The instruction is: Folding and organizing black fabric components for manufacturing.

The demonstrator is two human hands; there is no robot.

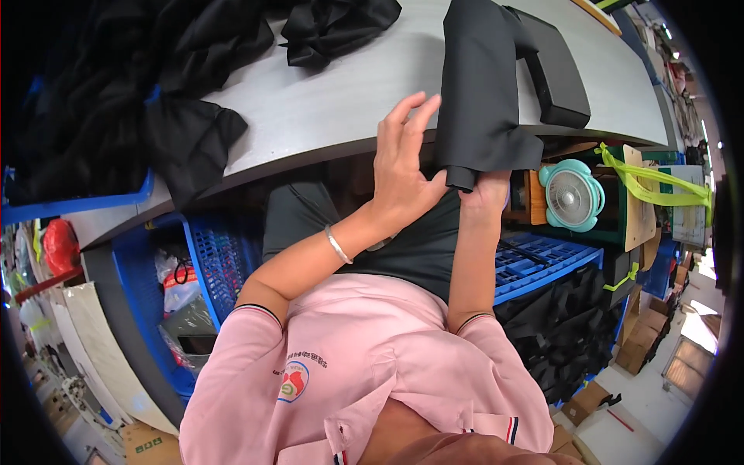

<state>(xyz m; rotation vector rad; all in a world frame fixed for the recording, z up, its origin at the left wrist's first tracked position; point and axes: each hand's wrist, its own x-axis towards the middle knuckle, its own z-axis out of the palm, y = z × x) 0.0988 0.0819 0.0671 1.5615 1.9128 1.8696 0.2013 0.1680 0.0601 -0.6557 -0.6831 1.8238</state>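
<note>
A long piece of black fabric [479, 93] runs from the grey-white table toward me, past its near edge. Its lower end is folded and partly rolled. My left hand [403, 155], with a silver bangle at the wrist, is left of the fabric. Its fingers are stretched and apart, and the thumb comes up to the rolled lower end; whether it presses there I cannot tell. My right hand [484, 190] reaches up beneath the fabric's lower end, which covers its fingers. Right beside the fabric stands a black box-shaped object [564, 77] on the table.
More black fabric [194, 132] lies heaped at the left, partly over a blue tray [85, 203]. A blue crate [159, 310] with bagged items stands lower left. To the right are a small turquoise fan [573, 195], a yellow-green strap [659, 174] and a blue crate [550, 267] with black material.
</note>
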